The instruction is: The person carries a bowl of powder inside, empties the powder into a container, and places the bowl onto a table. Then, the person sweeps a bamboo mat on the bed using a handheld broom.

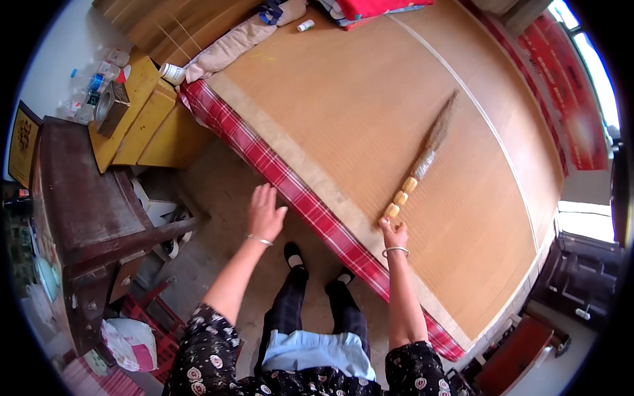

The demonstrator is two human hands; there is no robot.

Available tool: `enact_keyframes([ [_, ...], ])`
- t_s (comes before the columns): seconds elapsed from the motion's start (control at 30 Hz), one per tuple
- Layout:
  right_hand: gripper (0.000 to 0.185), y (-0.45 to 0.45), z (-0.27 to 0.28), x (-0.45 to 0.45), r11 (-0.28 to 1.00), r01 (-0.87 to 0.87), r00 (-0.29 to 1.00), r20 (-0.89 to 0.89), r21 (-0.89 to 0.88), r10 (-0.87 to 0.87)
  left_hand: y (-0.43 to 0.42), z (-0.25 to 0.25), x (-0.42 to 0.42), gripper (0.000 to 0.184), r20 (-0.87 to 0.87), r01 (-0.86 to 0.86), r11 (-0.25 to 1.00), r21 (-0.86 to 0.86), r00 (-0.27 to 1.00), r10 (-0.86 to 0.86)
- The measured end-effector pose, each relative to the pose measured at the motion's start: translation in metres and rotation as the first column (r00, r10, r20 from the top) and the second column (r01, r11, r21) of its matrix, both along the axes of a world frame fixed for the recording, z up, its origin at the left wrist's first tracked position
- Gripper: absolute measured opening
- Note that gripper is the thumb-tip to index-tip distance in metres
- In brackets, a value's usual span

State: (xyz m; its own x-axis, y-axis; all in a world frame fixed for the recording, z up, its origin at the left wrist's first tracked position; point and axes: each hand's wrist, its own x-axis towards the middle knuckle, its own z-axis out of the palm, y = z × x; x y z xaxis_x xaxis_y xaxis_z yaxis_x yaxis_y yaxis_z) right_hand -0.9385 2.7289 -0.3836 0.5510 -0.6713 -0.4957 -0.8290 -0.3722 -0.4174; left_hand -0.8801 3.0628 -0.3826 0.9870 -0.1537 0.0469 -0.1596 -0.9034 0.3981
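Observation:
A long hand broom [422, 165] lies slanted over the tan mat [317, 119] on the bed, its brown bristles pointing to the far right. Its handle has yellowish bulging segments, and a shiny silvery wrap sits below the bristles. My right hand [394, 232] is closed around the near tip of that handle, just inside the bed's front edge. My left hand [265, 212] hangs in the air beside the red plaid cloth [290, 188] along the bed's edge. Its fingers are stretched out and it holds nothing. Each wrist wears a bangle.
A rolled beige cloth [241, 43], a small white bottle [306, 26] and folded red bedding [376, 8] lie at the bed's far side. To the left stand a yellow cabinet [148, 125] with bottles and a dark wooden desk [92, 178]. A red stool [155, 317] stands low left.

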Motion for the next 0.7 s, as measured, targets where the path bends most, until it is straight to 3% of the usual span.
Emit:
enact_keyframes([
  [0.13, 0.086, 0.003, -0.023, 0.028, 0.99, -0.065, 0.99, 0.118, -0.127, 0.08, -0.054, -0.037, 0.052, 0.058, -0.045, 0.024, 1.0, -0.001, 0.999, -0.024],
  [0.17, 0.078, 0.004, -0.035, 0.03, 0.966, -0.068, 0.99, 0.099, -0.25, 0.096, -0.06, -0.044, 0.063, 0.059, -0.03, 0.016, 1.0, 0.021, 0.999, -0.015],
  [0.27, 0.07, -0.007, -0.061, 0.041, 0.953, -0.075, 0.993, 0.064, -0.293, 0.098, -0.069, -0.062, 0.091, 0.06, 0.015, -0.016, 0.997, 0.07, 1.0, 0.015],
  [0.3, 0.058, -0.01, -0.064, 0.046, 0.961, -0.046, 0.998, 0.028, -0.272, 0.056, -0.07, -0.068, 0.101, 0.06, 0.031, -0.033, 0.996, 0.077, 0.999, 0.031],
  [0.4, 0.04, -0.015, -0.08, 0.045, 0.973, -0.004, 0.906, 0.41, -0.23, 0.1, -0.072, -0.083, 0.118, 0.064, 0.063, -0.075, 0.994, 0.084, 0.996, 0.07],
  [0.47, 0.029, 0.01, -0.04, 0.053, 0.957, 0.027, 0.858, 0.484, 0.287, -0.17, -0.074, -0.09, 0.119, 0.066, 0.079, -0.102, 0.992, 0.074, 0.992, 0.096],
  [0.53, 0.024, 0.047, -0.026, 0.058, 0.829, -0.049, 0.833, 0.481, 0.558, -0.274, -0.076, -0.089, 0.119, 0.067, 0.073, -0.106, 0.992, 0.064, 0.992, 0.101],
  [0.6, 0.026, 0.086, -0.027, 0.076, 0.83, -0.285, 0.847, 0.531, 0.479, -0.015, -0.074, -0.087, 0.121, 0.066, 0.058, -0.11, 0.992, 0.065, 0.993, 0.106],
  [0.67, 0.025, 0.114, -0.031, 0.105, 0.677, -0.476, 0.871, 0.405, 0.561, 0.277, -0.073, -0.083, 0.122, 0.064, 0.045, -0.103, 0.991, 0.091, 0.994, 0.099],
  [0.7, 0.023, 0.128, -0.018, 0.13, 0.587, -0.51, 0.858, 0.424, 0.628, 0.291, -0.068, -0.097, 0.119, 0.066, 0.068, -0.068, 0.989, 0.133, 0.996, 0.059],
])
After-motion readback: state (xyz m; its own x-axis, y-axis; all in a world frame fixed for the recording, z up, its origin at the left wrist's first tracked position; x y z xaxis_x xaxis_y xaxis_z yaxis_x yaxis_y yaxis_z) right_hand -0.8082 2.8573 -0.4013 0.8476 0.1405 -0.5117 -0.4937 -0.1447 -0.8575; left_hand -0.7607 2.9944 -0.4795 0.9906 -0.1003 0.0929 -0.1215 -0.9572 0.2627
